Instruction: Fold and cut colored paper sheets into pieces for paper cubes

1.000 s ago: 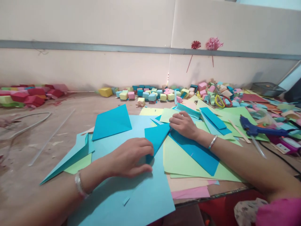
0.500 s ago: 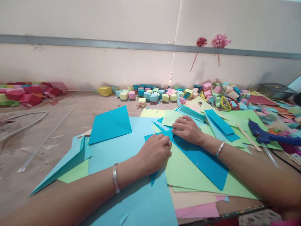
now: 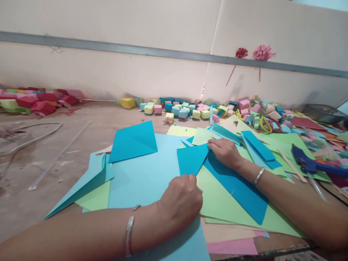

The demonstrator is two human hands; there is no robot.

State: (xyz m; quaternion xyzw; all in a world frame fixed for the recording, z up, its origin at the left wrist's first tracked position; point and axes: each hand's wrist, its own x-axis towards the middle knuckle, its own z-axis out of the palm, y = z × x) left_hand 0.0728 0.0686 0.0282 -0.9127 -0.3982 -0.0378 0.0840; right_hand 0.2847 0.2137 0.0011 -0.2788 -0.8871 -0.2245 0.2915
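A piece of blue paper (image 3: 191, 158) lies between my hands on a large light-blue sheet (image 3: 136, 185). My right hand (image 3: 225, 153) pinches its upper right corner with the fingertips. My left hand (image 3: 181, 198) is closed in a fist at the paper's lower end, covering it; the fingertips are hidden. Under my right wrist is a longer blue paper strip (image 3: 239, 188), resting on light-green sheets (image 3: 217, 203). Another blue sheet (image 3: 133, 142) lies farther left, slightly creased.
Small folded paper cubes (image 3: 183, 113) line the wall, with red and pink ones (image 3: 43, 105) at left. On the right are scissors (image 3: 268, 124), a blue glue gun (image 3: 307, 161) and paper scraps. A clear glue stick (image 3: 59, 156) and folded light-blue paper (image 3: 81, 185) lie left.
My left hand has moved down toward me along the blue paper, uncovering more of it. My right hand stays at the upper corner. The view has shifted slightly.
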